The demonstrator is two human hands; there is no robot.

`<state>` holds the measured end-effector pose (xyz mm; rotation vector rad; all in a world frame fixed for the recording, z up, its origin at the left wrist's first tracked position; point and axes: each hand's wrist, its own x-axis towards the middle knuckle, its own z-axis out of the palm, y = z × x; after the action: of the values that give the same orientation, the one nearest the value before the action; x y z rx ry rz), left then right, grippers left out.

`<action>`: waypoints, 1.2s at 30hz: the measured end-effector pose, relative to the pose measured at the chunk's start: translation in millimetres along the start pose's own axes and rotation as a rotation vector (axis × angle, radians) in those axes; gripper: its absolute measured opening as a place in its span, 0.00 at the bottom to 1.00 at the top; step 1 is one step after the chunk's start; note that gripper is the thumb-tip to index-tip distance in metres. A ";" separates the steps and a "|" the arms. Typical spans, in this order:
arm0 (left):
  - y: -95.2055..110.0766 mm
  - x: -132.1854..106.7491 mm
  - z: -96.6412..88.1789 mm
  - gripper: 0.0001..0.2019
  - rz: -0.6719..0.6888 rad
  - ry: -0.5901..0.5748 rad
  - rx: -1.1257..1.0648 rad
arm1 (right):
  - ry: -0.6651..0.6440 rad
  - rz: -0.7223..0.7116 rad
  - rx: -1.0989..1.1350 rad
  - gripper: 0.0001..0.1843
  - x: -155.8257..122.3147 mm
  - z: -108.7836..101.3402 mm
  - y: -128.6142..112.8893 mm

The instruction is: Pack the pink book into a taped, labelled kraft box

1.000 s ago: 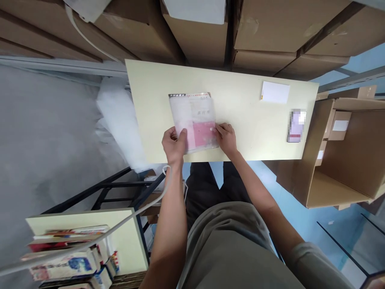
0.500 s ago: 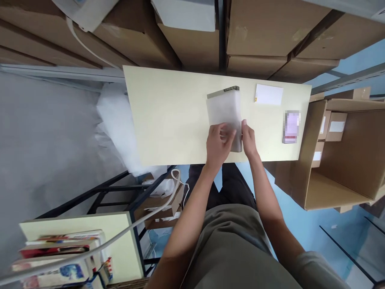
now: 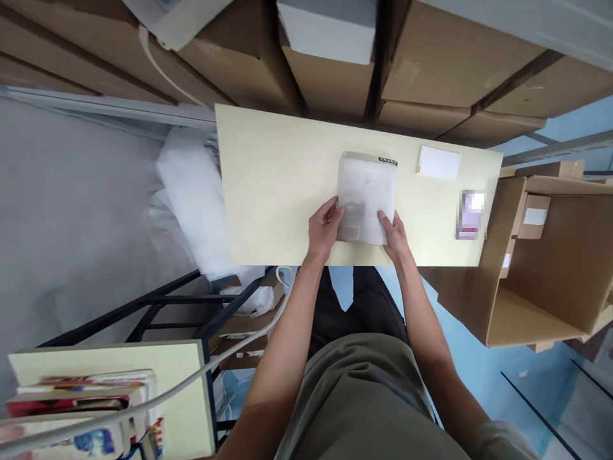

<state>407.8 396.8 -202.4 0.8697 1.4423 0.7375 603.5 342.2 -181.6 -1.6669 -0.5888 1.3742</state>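
Observation:
A flat, book-sized package (image 3: 366, 198) wrapped in a translucent white sheet is held over the near middle of the cream table (image 3: 278, 185). A dark strip with pale characters shows at its top right corner, and faint grey printing shows through the wrap. At its lower left edge my left hand (image 3: 323, 230) is closed, with the thumb against the wrap and the other fingers curled. My right hand (image 3: 395, 235) grips the lower right edge, thumb on top and fingers beneath.
A white card (image 3: 439, 163) and a blurred-out purple item (image 3: 470, 216) lie right on the table. An open carton (image 3: 536, 319) with small boxes stands beyond. Cardboard boxes (image 3: 330, 83) line the back. White wrapping sheets (image 3: 191, 191) hang left; books (image 3: 76, 409) lie lower left.
The package has turned from a tilted, edge-on position to show its broad face. My left hand has moved from on top of it to its left edge. The camera view has shifted slightly.

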 end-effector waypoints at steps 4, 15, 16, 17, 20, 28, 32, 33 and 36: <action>7.9 6.5 -39.0 0.33 0.043 0.059 -0.044 | -0.026 -0.057 -0.044 0.40 5.0 51.0 0.1; 10.3 72.4 -155.0 0.26 0.143 0.349 0.296 | 0.118 -0.321 -0.551 0.38 34.9 231.2 9.4; 12.2 75.1 -159.1 0.26 0.158 0.356 0.345 | 0.166 -0.341 -0.600 0.38 35.2 239.7 12.5; 14.2 76.6 -161.9 0.26 0.169 0.366 0.398 | 0.217 -0.360 -0.644 0.38 35.6 245.9 15.3; 18.4 75.3 -163.1 0.27 0.154 0.395 0.546 | 0.331 -0.386 -0.757 0.42 36.2 254.3 20.7; 17.4 68.5 -157.1 0.33 0.132 0.343 0.569 | 0.420 -0.418 -1.009 0.43 36.0 256.3 26.0; 16.8 70.3 -155.5 0.28 0.096 0.304 0.556 | 0.401 -0.388 -1.052 0.41 38.7 254.4 25.1; 16.8 70.8 -154.7 0.28 0.091 0.305 0.554 | 0.387 -0.365 -1.048 0.41 39.4 254.2 23.6; 17.1 72.6 -152.0 0.29 0.112 0.328 0.572 | 0.342 -0.290 -1.037 0.41 41.2 254.5 17.7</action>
<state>259.1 476.6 -216.0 1.3180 1.9578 0.5699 371.1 448.3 -221.0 -2.4002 -1.4125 0.5215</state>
